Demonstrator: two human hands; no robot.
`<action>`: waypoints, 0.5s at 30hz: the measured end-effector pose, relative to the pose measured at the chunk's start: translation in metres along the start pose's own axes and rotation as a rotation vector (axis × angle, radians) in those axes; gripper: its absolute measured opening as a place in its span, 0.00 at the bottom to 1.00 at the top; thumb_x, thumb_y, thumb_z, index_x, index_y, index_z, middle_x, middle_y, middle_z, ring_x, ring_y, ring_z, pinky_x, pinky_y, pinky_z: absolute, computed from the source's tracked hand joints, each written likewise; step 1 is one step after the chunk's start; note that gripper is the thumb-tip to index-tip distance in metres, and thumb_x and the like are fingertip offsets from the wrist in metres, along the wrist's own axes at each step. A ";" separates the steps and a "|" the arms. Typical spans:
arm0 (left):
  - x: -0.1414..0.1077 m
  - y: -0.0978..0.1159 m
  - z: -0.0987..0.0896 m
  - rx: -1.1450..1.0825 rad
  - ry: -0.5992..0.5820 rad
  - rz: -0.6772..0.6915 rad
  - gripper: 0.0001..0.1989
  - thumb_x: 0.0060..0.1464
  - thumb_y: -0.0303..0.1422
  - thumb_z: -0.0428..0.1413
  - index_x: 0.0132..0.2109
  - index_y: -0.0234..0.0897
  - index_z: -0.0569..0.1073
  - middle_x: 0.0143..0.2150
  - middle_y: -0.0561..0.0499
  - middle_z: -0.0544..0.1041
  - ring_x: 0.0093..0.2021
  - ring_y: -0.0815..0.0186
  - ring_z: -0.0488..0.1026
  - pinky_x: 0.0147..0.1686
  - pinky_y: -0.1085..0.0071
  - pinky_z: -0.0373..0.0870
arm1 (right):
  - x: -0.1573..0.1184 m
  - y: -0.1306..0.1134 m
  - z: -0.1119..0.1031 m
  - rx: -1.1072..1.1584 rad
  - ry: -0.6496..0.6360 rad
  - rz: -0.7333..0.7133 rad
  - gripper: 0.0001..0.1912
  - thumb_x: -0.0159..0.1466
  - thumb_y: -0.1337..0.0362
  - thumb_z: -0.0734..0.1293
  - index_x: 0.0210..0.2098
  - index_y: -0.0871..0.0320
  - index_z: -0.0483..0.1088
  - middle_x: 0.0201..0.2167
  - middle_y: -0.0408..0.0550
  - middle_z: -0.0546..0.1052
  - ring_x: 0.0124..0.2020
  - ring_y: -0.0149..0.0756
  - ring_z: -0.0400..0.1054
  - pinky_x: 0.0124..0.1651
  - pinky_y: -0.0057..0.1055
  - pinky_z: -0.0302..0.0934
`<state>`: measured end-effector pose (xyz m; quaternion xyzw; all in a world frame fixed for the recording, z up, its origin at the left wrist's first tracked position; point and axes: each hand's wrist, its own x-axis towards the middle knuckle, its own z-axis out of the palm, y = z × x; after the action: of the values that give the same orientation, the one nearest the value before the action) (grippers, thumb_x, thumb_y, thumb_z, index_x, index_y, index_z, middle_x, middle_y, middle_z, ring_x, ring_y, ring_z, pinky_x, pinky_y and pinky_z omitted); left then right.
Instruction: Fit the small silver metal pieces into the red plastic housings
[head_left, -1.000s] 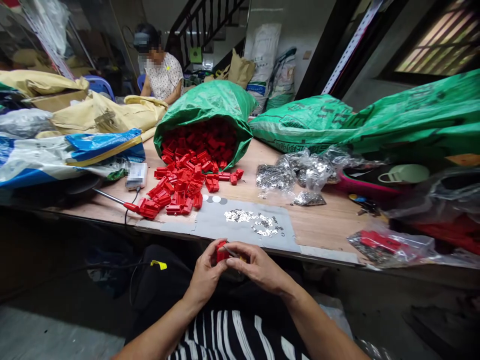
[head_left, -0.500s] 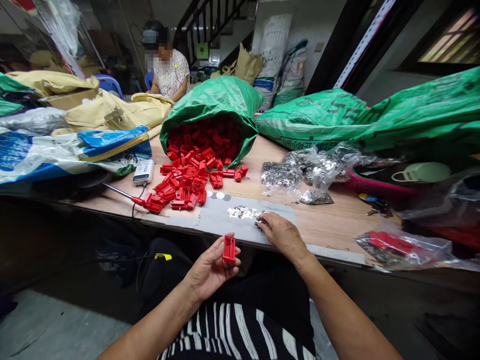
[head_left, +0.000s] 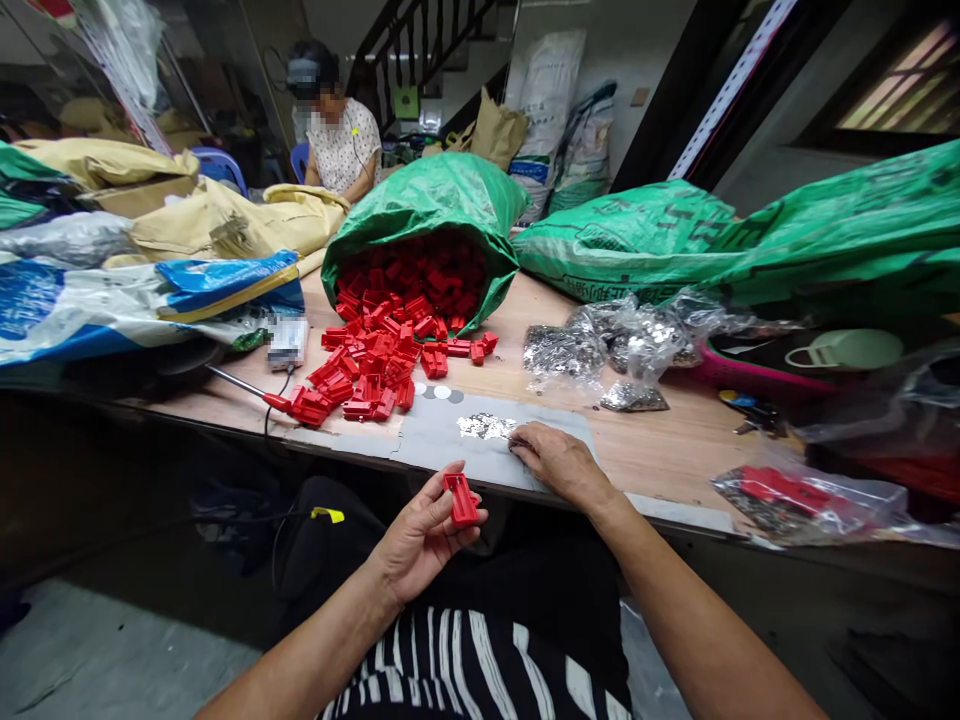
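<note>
My left hand (head_left: 431, 525) is closed round a small red plastic housing (head_left: 462, 500), held tilted with its hollow side up, just off the table's front edge. My right hand (head_left: 559, 462) rests over the grey mat (head_left: 427, 445), its fingers pinched together at the right edge of a heap of small shiny metal pieces (head_left: 486, 427). Something small and dark shows at those fingertips, too small to name. A pile of similar red plastic housings (head_left: 375, 365) spills over the wooden table from an open green sack (head_left: 442, 180).
Plastic bags of metal parts (head_left: 562, 350) lie right of the mat. A bag with a red piece (head_left: 795, 490) is at the right front edge. A pink basin (head_left: 802, 372) and green sacks (head_left: 637, 235) stand behind. Across the table sits another person (head_left: 341, 145).
The red housing has tilted in my left hand, its top leaning left. The fingers of my right hand have drawn closer together at the heap's edge.
</note>
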<state>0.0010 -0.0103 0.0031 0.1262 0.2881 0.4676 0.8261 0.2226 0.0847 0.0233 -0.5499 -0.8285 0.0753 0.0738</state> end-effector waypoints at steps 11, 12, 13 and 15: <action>-0.001 0.002 0.000 -0.045 -0.070 -0.012 0.23 0.54 0.31 0.59 0.56 0.37 0.67 0.41 0.47 0.77 0.39 0.63 0.79 0.41 0.68 0.74 | 0.006 0.006 0.000 0.112 0.032 -0.036 0.05 0.63 0.66 0.61 0.37 0.55 0.68 0.35 0.47 0.76 0.36 0.36 0.70 0.37 0.29 0.60; 0.000 0.002 -0.001 -0.034 -0.068 -0.003 0.23 0.53 0.31 0.60 0.56 0.38 0.67 0.41 0.47 0.77 0.39 0.63 0.79 0.39 0.70 0.74 | 0.006 0.005 0.000 0.160 0.039 -0.016 0.04 0.63 0.66 0.61 0.36 0.56 0.67 0.33 0.46 0.76 0.33 0.36 0.70 0.35 0.29 0.59; 0.000 0.001 -0.001 -0.016 -0.059 0.014 0.24 0.53 0.30 0.60 0.56 0.38 0.67 0.42 0.47 0.77 0.39 0.64 0.79 0.38 0.72 0.74 | 0.004 0.002 -0.001 0.218 0.048 -0.002 0.04 0.63 0.65 0.61 0.36 0.56 0.66 0.30 0.45 0.75 0.30 0.35 0.69 0.34 0.29 0.59; 0.002 0.000 -0.001 0.049 -0.035 0.078 0.24 0.51 0.29 0.61 0.55 0.38 0.67 0.42 0.47 0.78 0.39 0.65 0.78 0.36 0.75 0.72 | 0.000 -0.004 -0.002 0.349 0.073 -0.003 0.03 0.63 0.63 0.61 0.35 0.55 0.65 0.27 0.42 0.74 0.27 0.33 0.67 0.32 0.28 0.58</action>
<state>0.0015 -0.0088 0.0019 0.1657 0.2798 0.4900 0.8088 0.2197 0.0836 0.0262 -0.5297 -0.8006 0.1979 0.1980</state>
